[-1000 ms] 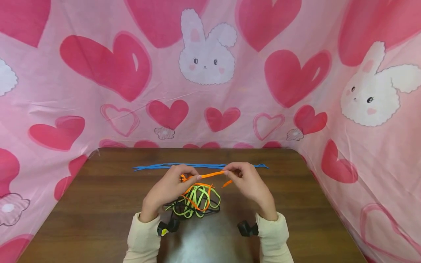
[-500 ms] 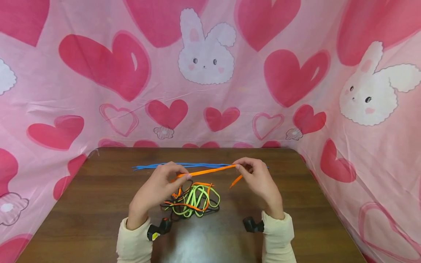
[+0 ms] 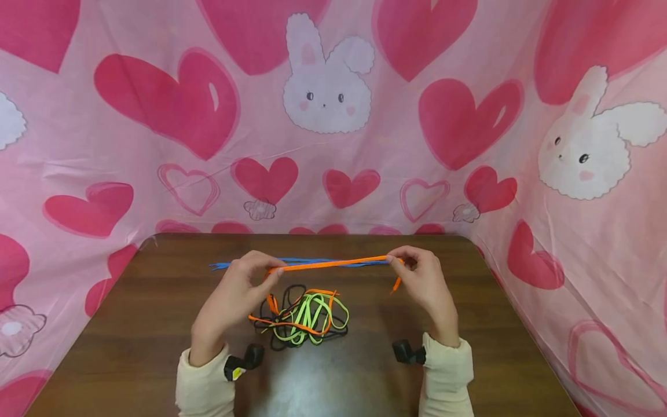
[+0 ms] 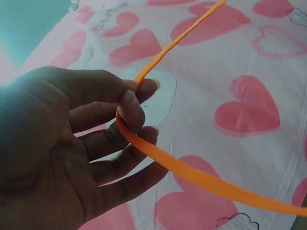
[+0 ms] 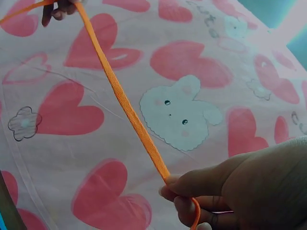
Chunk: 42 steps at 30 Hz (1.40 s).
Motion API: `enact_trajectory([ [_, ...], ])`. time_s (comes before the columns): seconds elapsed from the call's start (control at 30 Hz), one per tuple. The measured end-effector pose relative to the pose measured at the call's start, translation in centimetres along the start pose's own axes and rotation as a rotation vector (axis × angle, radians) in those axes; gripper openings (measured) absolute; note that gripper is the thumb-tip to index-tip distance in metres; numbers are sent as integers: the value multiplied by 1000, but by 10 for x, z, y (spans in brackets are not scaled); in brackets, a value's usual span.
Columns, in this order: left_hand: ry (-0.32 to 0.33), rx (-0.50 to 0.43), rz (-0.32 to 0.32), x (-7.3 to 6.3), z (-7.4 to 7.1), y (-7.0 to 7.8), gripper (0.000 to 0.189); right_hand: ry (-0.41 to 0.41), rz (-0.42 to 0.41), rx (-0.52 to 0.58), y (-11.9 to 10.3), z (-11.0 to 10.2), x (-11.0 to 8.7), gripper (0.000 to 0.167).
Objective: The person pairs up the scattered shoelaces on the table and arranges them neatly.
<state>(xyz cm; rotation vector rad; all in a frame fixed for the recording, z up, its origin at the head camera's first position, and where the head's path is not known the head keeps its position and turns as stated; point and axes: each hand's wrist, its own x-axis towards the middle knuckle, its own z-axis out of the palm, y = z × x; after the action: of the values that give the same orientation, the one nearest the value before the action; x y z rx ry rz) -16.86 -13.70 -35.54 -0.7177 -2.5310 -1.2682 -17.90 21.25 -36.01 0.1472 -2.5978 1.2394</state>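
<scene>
Pink cloth (image 3: 385,145) printed with hearts (image 3: 172,104) and rabbit faces (image 3: 327,110) is hanging behind and along both sides. Dark wood-grain table (image 3: 135,330) is standing against it, catching glare near the front edge.

Two cream sleeves (image 3: 205,382) are coming in from the near side.

Left hand (image 3: 234,295): thumb and index finger are pinching the orange lace (image 3: 336,263); the other fingers are curving loosely, near together. Right hand (image 3: 424,284): thumb and fingertips are pinching the same lace, a short end hanging below the grip.

Lace is running nearly straight between the hands, above the table, crossing in front of the blue laces (image 3: 221,266), which are lying lengthwise near the far edge. From the left hand, orange is trailing down to the pile.

In the pile, mid-table: yellow-green lace (image 3: 310,315) is looping over black lace (image 3: 341,333), orange strands lying across.

Black wrist cameras (image 3: 253,355) are sitting by both cuffs; the left one is carrying a yellow patch (image 3: 238,372), too small for reading.
</scene>
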Motion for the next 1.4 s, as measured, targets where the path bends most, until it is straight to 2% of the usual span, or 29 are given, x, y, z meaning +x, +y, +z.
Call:
enact_trajectory([
  [0.17, 60, 27, 20, 1, -2, -8, 11, 33, -9, -10, 3, -4, -1, 9],
  [0.57, 148, 64, -11, 4, -4, -35, 14, 67, 7, -28, 12, -16, -3, 14],
  [0.73, 169, 84, -39, 4, -5, -41, 17, 98, 27, -36, 17, -21, -3, 13],
  [0.9, 183, 159, -69, 5, -6, -47, 13, 118, 14, -4, 20, -25, -2, 13],
  [1.07, 219, 222, -63, 5, -9, -56, 10, 146, 13, 11, 25, -28, -4, 14],
  [1.4, 292, 235, -55, 1, -15, -67, 18, 171, 14, 9, 31, -35, -4, 19],
])
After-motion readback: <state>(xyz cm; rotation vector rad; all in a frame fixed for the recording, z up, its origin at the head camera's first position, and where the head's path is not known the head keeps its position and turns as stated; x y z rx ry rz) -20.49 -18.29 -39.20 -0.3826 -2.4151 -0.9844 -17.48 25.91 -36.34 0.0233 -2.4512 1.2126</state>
